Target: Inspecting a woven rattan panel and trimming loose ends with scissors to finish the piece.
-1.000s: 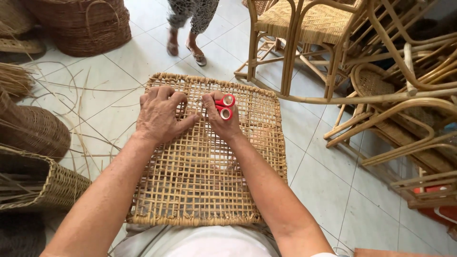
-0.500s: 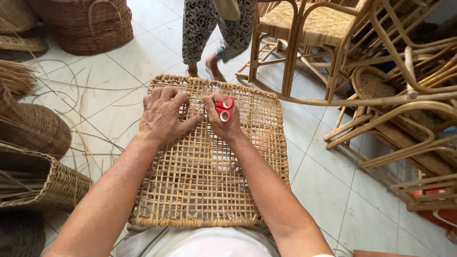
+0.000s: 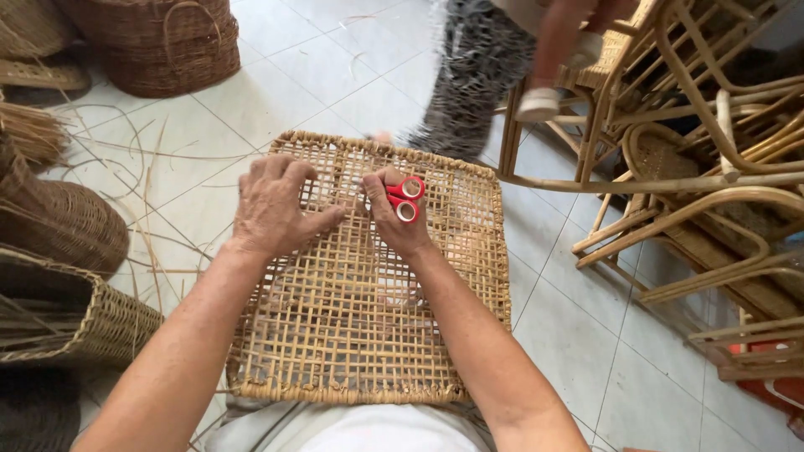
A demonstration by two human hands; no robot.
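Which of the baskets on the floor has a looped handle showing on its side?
The dark round basket at top left; the left-edge baskets show no handle.

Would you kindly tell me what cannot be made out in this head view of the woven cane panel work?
- Blades of the red-handled scissors: hidden by the right hand and the square woven cane panel.
- Other person in patterned trousers: motion-blurred, cut off by the top edge.
- Small pale object hanging by that person: too blurred to identify.
- Left hand palm: pressed flat on the panel, unseen.
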